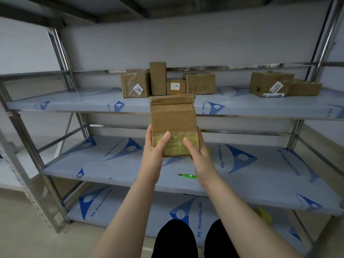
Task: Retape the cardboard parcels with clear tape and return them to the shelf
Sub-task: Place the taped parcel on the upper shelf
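I hold a small cardboard parcel (173,118) up in front of the metal shelf unit, between its upper shelf (74,103) and middle shelf (260,175). A yellowish taped band crosses its near end. My left hand (155,148) grips the parcel's left side with the thumb on the band. My right hand (197,151) grips its right side, thumb on top as well. Several other cardboard parcels (135,84) stand in a group at the back of the upper shelf, and two more (270,83) lie at its right.
A green utility knife (188,176) lies on the middle shelf just right of my arms. Something yellow (264,216) sits on the bottom shelf at the right. Steel uprights (61,51) frame the unit on both sides. My legs in dark trousers (175,239) are below.
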